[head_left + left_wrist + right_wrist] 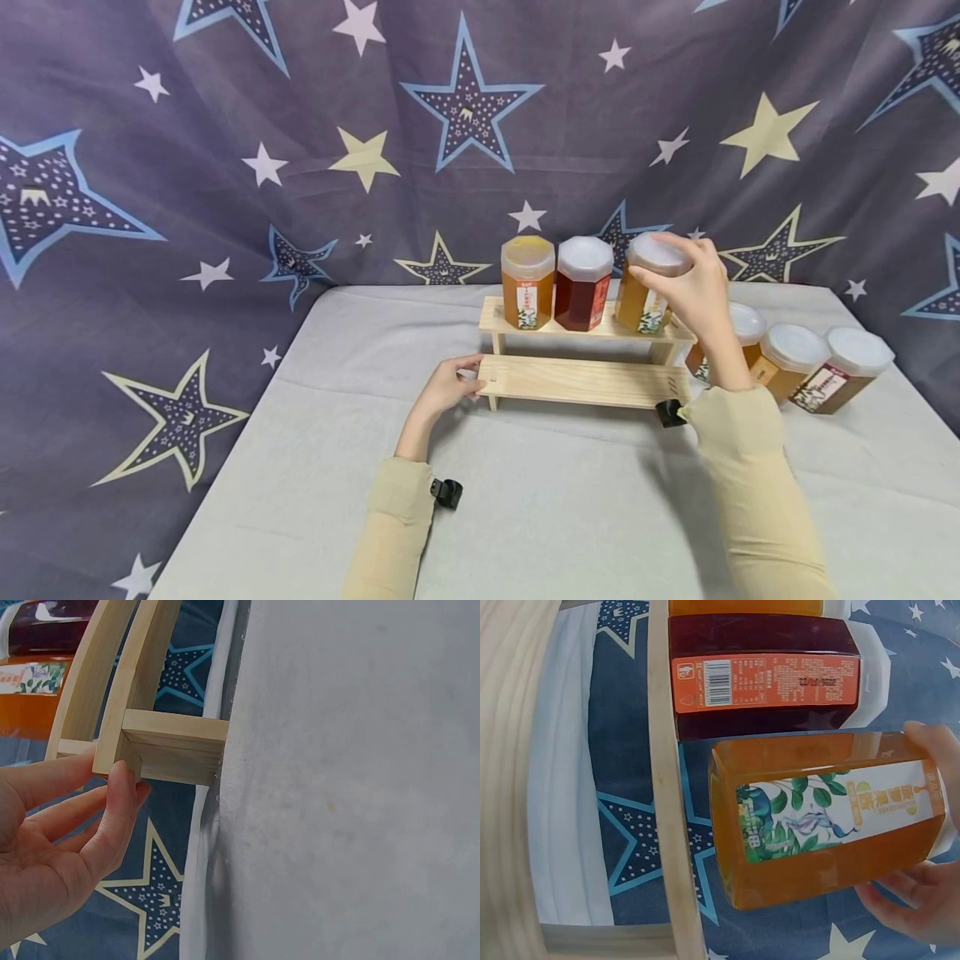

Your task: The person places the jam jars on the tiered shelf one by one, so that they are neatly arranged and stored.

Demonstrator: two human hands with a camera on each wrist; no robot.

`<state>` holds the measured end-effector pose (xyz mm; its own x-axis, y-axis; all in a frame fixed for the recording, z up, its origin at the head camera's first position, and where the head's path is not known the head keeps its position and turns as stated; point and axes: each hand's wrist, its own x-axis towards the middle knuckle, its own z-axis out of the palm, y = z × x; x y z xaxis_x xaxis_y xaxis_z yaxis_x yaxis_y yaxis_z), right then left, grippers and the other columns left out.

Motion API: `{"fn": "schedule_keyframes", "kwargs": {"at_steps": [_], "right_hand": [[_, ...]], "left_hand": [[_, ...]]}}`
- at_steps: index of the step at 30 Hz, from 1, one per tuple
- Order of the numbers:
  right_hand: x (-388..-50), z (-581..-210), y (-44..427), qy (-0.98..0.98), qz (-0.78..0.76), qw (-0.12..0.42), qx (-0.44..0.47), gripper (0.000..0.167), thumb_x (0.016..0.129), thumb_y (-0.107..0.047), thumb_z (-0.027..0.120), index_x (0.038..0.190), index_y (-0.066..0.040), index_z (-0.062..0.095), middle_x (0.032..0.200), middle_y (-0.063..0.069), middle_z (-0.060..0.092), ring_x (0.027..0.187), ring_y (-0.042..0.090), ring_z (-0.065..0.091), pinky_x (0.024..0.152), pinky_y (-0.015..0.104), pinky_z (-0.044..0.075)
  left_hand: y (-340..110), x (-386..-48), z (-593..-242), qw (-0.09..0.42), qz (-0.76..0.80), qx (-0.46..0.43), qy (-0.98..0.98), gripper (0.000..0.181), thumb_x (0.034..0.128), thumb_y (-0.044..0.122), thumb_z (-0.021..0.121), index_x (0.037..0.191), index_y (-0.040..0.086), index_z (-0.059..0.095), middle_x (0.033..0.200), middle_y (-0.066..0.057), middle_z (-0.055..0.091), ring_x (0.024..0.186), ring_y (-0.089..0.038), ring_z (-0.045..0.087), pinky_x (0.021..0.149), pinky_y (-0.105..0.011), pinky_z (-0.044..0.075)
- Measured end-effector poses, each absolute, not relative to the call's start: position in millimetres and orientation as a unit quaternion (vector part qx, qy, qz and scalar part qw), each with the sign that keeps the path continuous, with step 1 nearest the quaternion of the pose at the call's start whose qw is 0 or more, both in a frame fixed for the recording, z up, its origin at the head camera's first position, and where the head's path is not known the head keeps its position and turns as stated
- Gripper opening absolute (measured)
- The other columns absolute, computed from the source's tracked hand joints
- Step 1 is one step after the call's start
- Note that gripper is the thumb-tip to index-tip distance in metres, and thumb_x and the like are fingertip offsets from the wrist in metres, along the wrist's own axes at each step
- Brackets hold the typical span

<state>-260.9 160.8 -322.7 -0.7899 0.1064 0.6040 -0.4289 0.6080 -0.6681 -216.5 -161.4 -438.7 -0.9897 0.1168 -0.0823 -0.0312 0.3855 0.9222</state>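
Note:
My right hand [701, 283] grips an amber honey jar [636, 293] by its white lid, over the right end of the upper board of a two-step wooden rack [577, 379]. In the right wrist view this jar [802, 877] tilts slightly, its base a little apart from the board. An amber jar [527, 287] and a dark red jar [579, 302] stand on the same board to its left. My left hand [446, 387] holds the left end of the lower board, thumb and fingers pinching the wood [112, 742] in the left wrist view.
Three more lidded jars stand on the pale cloth to the right of the rack: an amber jar [742, 325], another amber jar [787, 362] and a brownish jar [843, 371]. A dark star-patterned curtain [300, 100] hangs behind the cloth-covered table [322, 500].

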Motion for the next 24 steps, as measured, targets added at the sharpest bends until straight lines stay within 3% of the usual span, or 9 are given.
{"fn": "schedule_keyframes", "kwargs": {"at_steps": [4, 11, 17, 24], "right_hand": [[-263.8, -325.6, 158.5, -0.844, 0.434, 0.300, 0.096, 0.049, 0.065, -0.023, 0.077, 0.111, -0.012, 0.063, 0.084, 0.005, 0.044, 0.073, 0.009, 0.035, 0.066, 0.028, 0.031], [-264.9, -332.7, 157.5, -0.848, 0.429, 0.295, 0.102, 0.048, 0.067, -0.021, 0.076, 0.112, -0.011, 0.062, 0.091, 0.013, 0.047, 0.073, 0.003, 0.032, 0.065, 0.029, 0.032], [-260.4, -335.6, 156.6, -0.850, 0.436, 0.279, 0.092, 0.051, 0.070, -0.025, 0.074, 0.117, -0.013, 0.057, 0.095, 0.012, 0.044, 0.078, 0.013, 0.036, 0.067, 0.029, 0.032], [-254.2, -338.0, 160.2, -0.850, 0.449, 0.257, 0.095, 0.061, 0.075, -0.023, 0.070, 0.129, -0.010, 0.046, 0.109, 0.018, 0.046, 0.087, 0.018, 0.042, 0.069, 0.020, 0.035]], "left_hand": [[-161.4, -216.6, -438.8, 0.068, 0.552, 0.024, 0.830, 0.048, 0.0766, -0.007, 0.060, 0.123, -0.004, 0.049, 0.105, -0.021, 0.057, 0.058, -0.025, 0.060, 0.062, -0.041, 0.053], [-161.1, -216.0, -439.2, 0.066, 0.553, 0.024, 0.830, 0.048, 0.0762, -0.007, 0.060, 0.123, -0.004, 0.049, 0.104, -0.021, 0.057, 0.057, -0.023, 0.060, 0.061, -0.041, 0.053], [-161.1, -216.7, -440.2, 0.068, 0.560, 0.020, 0.825, 0.048, 0.0761, -0.007, 0.060, 0.123, -0.005, 0.049, 0.104, -0.021, 0.057, 0.060, -0.029, 0.061, 0.061, -0.041, 0.053], [-161.5, -217.2, -440.6, 0.069, 0.562, 0.022, 0.824, 0.049, 0.0762, -0.007, 0.060, 0.123, -0.005, 0.048, 0.104, -0.022, 0.057, 0.062, -0.032, 0.061, 0.061, -0.040, 0.053]]}}
